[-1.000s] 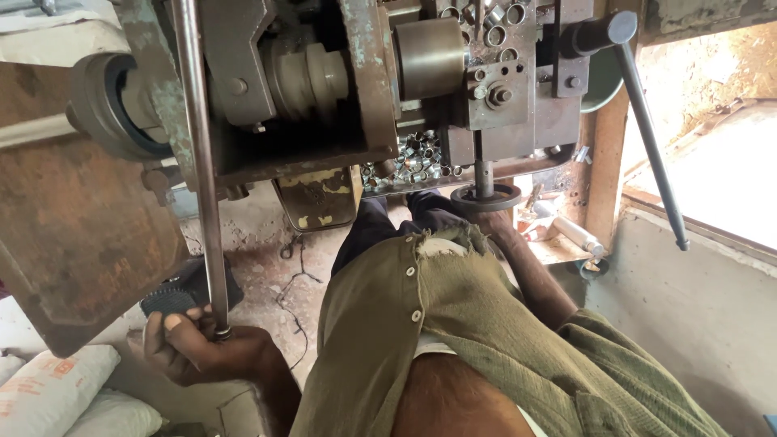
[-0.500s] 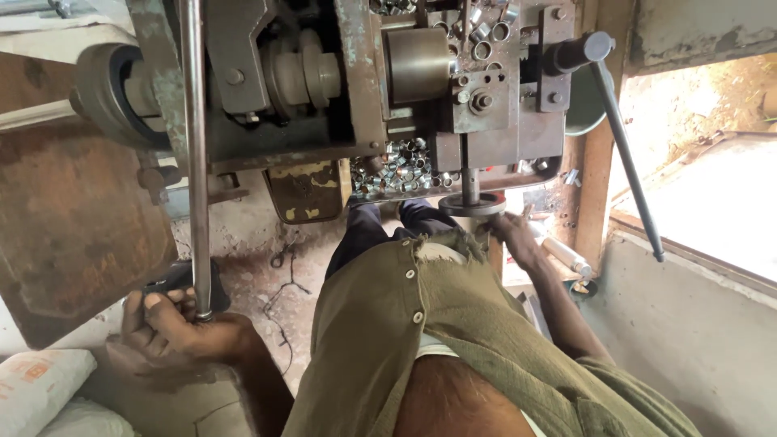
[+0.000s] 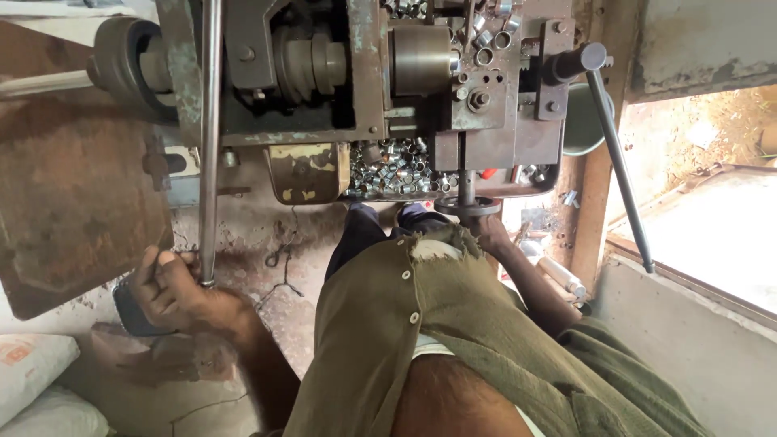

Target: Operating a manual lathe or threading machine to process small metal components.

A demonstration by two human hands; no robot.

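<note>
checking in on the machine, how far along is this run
Done: a heap of small metal rings lies in the tray under the machine. In hand: left hand grips the long bar, right hand is at the handwheel. Left: cannot tell how many remain.

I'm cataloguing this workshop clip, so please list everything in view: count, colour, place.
Machine: one, rusty grey-green, top centre.
Long rod: one, grey steel, upright at left.
Small metal rings: many, silvery, in the tray under the machine.
Handwheel: one, dark, below the machine.
Lever: one, dark, slanting at right.
Sack: one, white, bottom left.
Shirt: one, olive, centre.
Left hand: gripping the rod's lower end.
Right hand: at the handwheel.
</note>
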